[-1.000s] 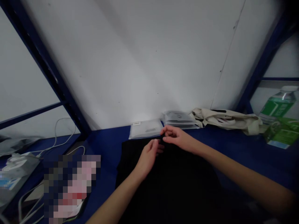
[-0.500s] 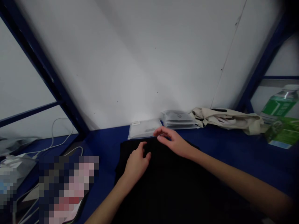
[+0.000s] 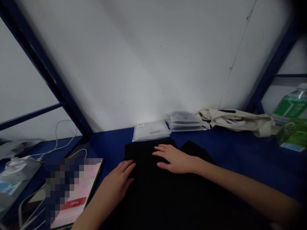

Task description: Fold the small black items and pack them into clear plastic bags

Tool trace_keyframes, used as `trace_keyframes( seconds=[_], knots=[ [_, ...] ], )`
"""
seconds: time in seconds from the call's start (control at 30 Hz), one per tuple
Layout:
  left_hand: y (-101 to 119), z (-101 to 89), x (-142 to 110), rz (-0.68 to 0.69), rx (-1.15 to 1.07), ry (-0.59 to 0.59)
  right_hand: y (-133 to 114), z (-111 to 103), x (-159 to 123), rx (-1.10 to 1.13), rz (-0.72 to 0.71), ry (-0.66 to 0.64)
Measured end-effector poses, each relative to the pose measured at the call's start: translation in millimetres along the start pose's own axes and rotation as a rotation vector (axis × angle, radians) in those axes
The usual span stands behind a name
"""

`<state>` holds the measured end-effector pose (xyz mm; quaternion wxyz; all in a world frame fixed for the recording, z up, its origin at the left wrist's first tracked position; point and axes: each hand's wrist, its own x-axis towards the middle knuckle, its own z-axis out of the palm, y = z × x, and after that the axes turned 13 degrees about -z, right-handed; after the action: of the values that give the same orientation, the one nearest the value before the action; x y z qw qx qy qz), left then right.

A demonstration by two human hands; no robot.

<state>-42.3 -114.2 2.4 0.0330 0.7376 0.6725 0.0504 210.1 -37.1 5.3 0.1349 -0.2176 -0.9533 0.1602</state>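
A black cloth garment (image 3: 155, 195) lies folded on the blue shelf top (image 3: 240, 153), with a notch in its far edge. My right hand (image 3: 174, 158) rests flat on the garment with fingers spread, gripping nothing. My left hand (image 3: 117, 180) lies open at the garment's left edge, partly on the cloth and holding nothing. The nearest things past my fingertips are the transparent plastic packets at the far edge of the garment. The garment's near part falls into dark shadow, so its shape there is hidden.
Flat plastic packets (image 3: 150, 131) and a stack of them (image 3: 184, 122) sit against the white wall. A crumpled canvas bag (image 3: 236, 121) and green-labelled bottle (image 3: 291, 107) stand right. A pixelated tablet (image 3: 76, 195), white cables (image 3: 57, 140) and dark blue shelf posts (image 3: 45, 76) lie left.
Both hands have moved apart and toward me, from close together near the far edge. They now lie flat, and the garment's far edge shows a notch. The view has shifted slightly.
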Motion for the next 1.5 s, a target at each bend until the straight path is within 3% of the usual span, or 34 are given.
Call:
trace_keyframes(
  seconds=[0.1, 0.23, 0.4, 0.53, 0.67, 0.83, 0.97, 1.3, 1.5],
  knots=[
    [-3, -4.2, -3, 0.016, 0.128, 0.043, -1, -9, 2, 0.064, -0.004, 0.008],
    [6, -10.6, -6, -0.027, 0.274, 0.105, 6, -26, 1, 0.156, -0.004, 0.146],
    [17, -10.4, -6, -0.101, 0.120, 0.271, 26, -39, -16, 0.190, -0.051, 0.084],
    [28, -13.1, 5, -0.007, -0.066, 0.403, 33, -37, -31, 0.140, -0.076, -0.002],
    [50, -19.8, 20, 0.195, -0.090, 0.490, 32, -30, -37, 0.067, -0.089, -0.020],
    [90, -22.6, 31, 0.520, 0.011, 0.391, 36, -22, -39, 0.016, -0.099, 0.039],
    [113, -12.4, 36, 0.677, 0.134, 0.250, 41, -18, -45, 0.004, -0.096, 0.091],
    [127, 1.7, 46, 0.710, 0.242, 0.245, 45, -18, -53, 0.098, 0.069, 0.260],
    [127, -2.3, 52, 0.711, 0.225, 0.268, 41, -27, -58, 0.061, 0.017, 0.258]
  ],
)
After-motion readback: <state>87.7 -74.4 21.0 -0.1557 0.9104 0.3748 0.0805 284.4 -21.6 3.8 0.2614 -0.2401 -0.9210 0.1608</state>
